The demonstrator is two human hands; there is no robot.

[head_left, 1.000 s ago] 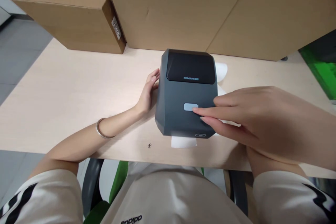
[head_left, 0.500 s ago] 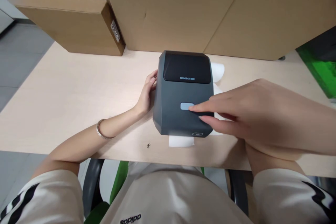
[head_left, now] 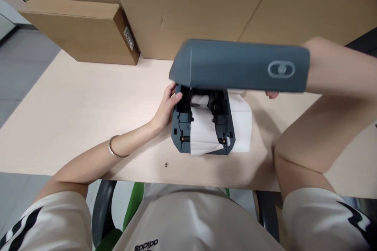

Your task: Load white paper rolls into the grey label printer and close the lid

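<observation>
A dark grey label printer [head_left: 182, 147] stands on the table with its lid [head_left: 229, 64] raised. My left hand [head_left: 166, 111] grips the printer's left side, thumb over the upper edge. Behind the lid's right part is my right hand [head_left: 272, 95], holding it up; only a fingertip and the wrist area show, the rest is hidden. Inside the printer, a white paper strip [head_left: 202, 125] runs from a roll [head_left: 199, 100] to the front, its end creased and slanting over the front edge. More white paper [head_left: 243, 125] lies beside the printer on the right.
Large cardboard boxes [head_left: 188, 11] line the back of the light wooden table [head_left: 88, 102]. A smaller carton [head_left: 76, 35] stands at the back left. Chair armrests [head_left: 103, 208] are below the table's front edge.
The printer's lid has swung up, showing the paper and roll inside. My right hand has gone from the light button on the lid to behind the raised lid. My left hand stays at the side.
</observation>
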